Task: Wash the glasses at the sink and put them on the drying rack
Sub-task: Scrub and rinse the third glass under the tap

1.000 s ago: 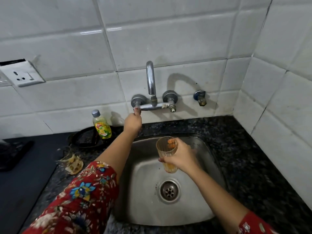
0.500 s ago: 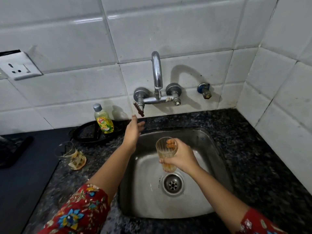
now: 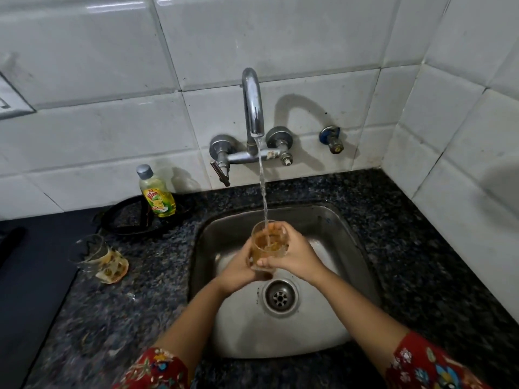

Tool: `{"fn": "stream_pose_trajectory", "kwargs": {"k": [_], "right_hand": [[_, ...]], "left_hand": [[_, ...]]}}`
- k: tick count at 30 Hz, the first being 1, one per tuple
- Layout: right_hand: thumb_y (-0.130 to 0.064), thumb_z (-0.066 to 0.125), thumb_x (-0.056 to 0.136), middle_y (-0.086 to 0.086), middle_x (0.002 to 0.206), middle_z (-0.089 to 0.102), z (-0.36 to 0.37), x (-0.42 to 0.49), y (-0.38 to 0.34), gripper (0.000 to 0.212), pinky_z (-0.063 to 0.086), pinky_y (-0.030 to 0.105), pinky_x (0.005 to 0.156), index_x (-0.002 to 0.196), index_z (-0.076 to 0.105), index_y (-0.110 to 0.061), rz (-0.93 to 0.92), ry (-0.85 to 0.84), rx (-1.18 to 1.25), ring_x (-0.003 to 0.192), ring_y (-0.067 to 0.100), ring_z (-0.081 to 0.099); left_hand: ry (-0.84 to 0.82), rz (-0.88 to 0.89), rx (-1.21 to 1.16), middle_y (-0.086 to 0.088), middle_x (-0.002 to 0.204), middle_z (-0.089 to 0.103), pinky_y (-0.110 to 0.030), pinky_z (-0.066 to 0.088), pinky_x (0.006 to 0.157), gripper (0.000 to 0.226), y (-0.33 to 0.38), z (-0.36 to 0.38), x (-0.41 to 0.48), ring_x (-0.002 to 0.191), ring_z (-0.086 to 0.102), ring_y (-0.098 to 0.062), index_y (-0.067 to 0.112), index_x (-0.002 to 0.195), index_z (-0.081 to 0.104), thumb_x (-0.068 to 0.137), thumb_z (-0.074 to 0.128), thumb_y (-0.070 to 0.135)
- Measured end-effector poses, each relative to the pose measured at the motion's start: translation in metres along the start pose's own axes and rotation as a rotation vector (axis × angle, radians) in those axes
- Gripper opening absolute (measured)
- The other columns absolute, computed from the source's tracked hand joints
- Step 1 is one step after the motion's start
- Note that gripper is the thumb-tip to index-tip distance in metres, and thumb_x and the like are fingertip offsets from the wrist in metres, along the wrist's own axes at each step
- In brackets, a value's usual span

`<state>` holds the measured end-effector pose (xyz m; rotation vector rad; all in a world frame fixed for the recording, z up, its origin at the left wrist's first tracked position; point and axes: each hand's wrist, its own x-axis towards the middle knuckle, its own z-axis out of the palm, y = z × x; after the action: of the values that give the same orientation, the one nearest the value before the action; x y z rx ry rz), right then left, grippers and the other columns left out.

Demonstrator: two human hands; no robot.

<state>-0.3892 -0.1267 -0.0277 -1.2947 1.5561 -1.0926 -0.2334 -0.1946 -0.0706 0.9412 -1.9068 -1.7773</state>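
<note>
While water (image 3: pixel 262 186) is running from the tap (image 3: pixel 252 108), both hands are holding a glass (image 3: pixel 269 244) upright over the sink (image 3: pixel 337 220), near the drain (image 3: pixel 280 296). The left hand (image 3: pixel 238 269) is gripping its lower part, and the right hand (image 3: pixel 295 255) is curling round the other side with fingers up by the rim. The stream is landing inside the glass, which is looking kinda orange. A second, grimy glass (image 3: pixel 92 252) is sitting on the speckled tabletop (image 3: pixel 421 248) left of the sink, with a soap bottle (image 3: pixel 157 193) standing further back.
</note>
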Motion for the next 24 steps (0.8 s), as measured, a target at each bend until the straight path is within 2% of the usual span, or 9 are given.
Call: {"fn": "stream_pose_trajectory", "kwargs": {"k": [3,5,7,9,12,14,16,19,24], "right_hand": [[-0.014,0.085,0.063,-0.007,0.133,0.046,-0.001,-0.006,0.002,0.089,0.042,0.027,0.106,0.135,0.034,-0.029,-0.067,-0.117,-0.079,0.119,-0.001,0.047],[-0.018,0.078,0.071,-0.007,0.145,0.026,-0.008,-0.013,0.001,0.093,0.034,0.021,0.108,0.144,0.023,-0.029,-0.212,-0.096,-0.326,0.128,0.001,0.033],[-0.010,0.069,0.075,0.000,0.141,0.037,-0.017,-0.013,0.009,0.071,0.037,0.024,0.106,0.138,0.038,-0.022,-0.525,-0.084,-0.744,0.128,0.009,0.036],[-0.006,0.062,0.077,0.004,0.132,0.056,-0.024,-0.001,0.015,0.054,0.039,0.030,0.108,0.130,0.052,-0.015,-0.793,-0.233,-1.075,0.125,0.017,0.048],[-0.009,0.052,0.086,0.006,0.117,0.068,-0.022,0.028,0.017,0.032,0.044,0.035,0.105,0.115,0.065,-0.011,-0.967,-0.461,-1.352,0.116,0.021,0.060],[-0.014,0.062,0.085,0.005,0.117,0.067,-0.011,0.042,0.001,0.025,0.042,0.033,0.105,0.109,0.068,-0.011,-0.847,-0.558,-1.483,0.118,0.020,0.058],[-0.015,0.052,0.092,0.008,0.133,0.056,0.004,0.051,-0.009,0.033,0.034,0.032,0.106,0.124,0.058,-0.008,-0.530,-0.637,-1.646,0.128,0.024,0.047],[-0.012,0.048,0.091,0.012,0.126,0.057,0.015,0.051,-0.015,0.032,0.041,0.031,0.081,0.122,0.056,-0.007,-0.356,-0.692,-1.476,0.105,0.024,0.055],[-0.014,0.056,0.089,0.006,0.103,0.066,-0.013,0.050,-0.022,0.018,0.047,0.027,0.083,0.105,0.064,-0.013,-0.340,-0.629,-1.264,0.097,0.020,0.061]], "left_hand": [[0.116,0.164,0.058,0.001,0.113,0.066,-0.018,0.048,0.089,0.065,-0.003,0.006,0.011,0.107,0.063,-0.006,0.007,0.121,0.057,0.062,0.084,0.007],[0.131,0.185,0.077,0.002,0.111,0.066,-0.017,0.047,0.089,0.062,-0.002,0.001,0.018,0.105,0.063,-0.004,0.015,0.117,0.059,0.060,0.082,0.008],[0.148,0.178,0.113,0.004,0.107,0.066,-0.018,0.047,0.088,0.063,-0.008,-0.008,0.023,0.101,0.064,-0.001,0.024,0.111,0.059,0.053,0.077,0.010],[0.106,0.158,0.171,0.003,0.106,0.066,-0.023,0.050,0.091,0.064,-0.010,-0.016,0.028,0.102,0.064,-0.003,0.025,0.109,0.058,0.048,0.075,0.009],[0.005,0.107,0.327,0.000,0.112,0.061,-0.022,0.047,0.096,0.072,-0.006,-0.016,0.034,0.107,0.060,-0.014,0.016,0.116,0.056,0.048,0.074,0.000],[0.048,0.067,0.347,0.003,0.113,0.057,-0.015,0.044,0.093,0.074,-0.004,-0.010,0.036,0.109,0.056,-0.013,0.010,0.122,0.054,0.054,0.077,-0.008],[0.199,0.098,0.310,0.009,0.107,0.061,-0.020,0.048,0.088,0.063,-0.004,-0.001,0.036,0.105,0.060,-0.010,0.017,0.112,0.059,0.058,0.075,-0.011],[0.389,0.213,0.290,0.003,0.094,0.070,-0.030,0.054,0.080,0.036,-0.010,0.005,0.034,0.093,0.067,-0.009,0.017,0.094,0.067,0.062,0.077,0.004],[0.066,0.126,0.328,0.015,0.112,0.064,-0.019,0.047,0.095,0.072,-0.007,-0.027,0.033,0.104,0.061,0.004,0.040,0.111,0.055,0.045,0.083,0.030]]}}
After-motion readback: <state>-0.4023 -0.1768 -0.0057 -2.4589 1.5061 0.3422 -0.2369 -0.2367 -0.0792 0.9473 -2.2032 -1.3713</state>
